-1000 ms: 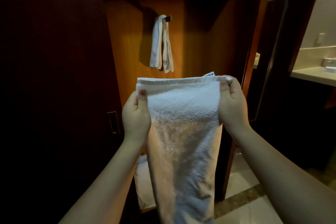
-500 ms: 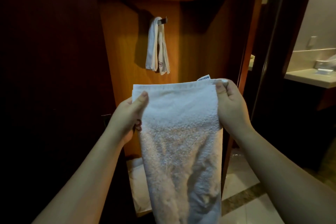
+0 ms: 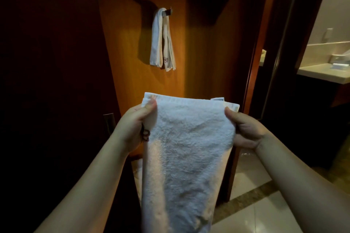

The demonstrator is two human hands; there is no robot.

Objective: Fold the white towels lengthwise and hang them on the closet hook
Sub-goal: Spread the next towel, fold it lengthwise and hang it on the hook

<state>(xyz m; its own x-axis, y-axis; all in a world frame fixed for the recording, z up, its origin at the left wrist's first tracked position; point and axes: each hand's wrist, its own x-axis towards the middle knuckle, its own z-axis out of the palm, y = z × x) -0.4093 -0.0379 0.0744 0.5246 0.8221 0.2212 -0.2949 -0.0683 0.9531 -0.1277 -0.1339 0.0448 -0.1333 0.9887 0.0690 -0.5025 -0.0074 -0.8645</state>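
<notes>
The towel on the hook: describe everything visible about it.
The hung towel is white terry cloth, folded into a narrow strip and draped over a small dark hook on the lit wooden closet panel. Its two ends hang down side by side, the right one slightly lower and bearing a small reddish embroidered mark. Neither hand touches it.

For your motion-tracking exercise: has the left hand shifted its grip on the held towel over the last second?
Yes. The left hand has slid outward to the towel's left edge, uncovering the red emblem.
</notes>
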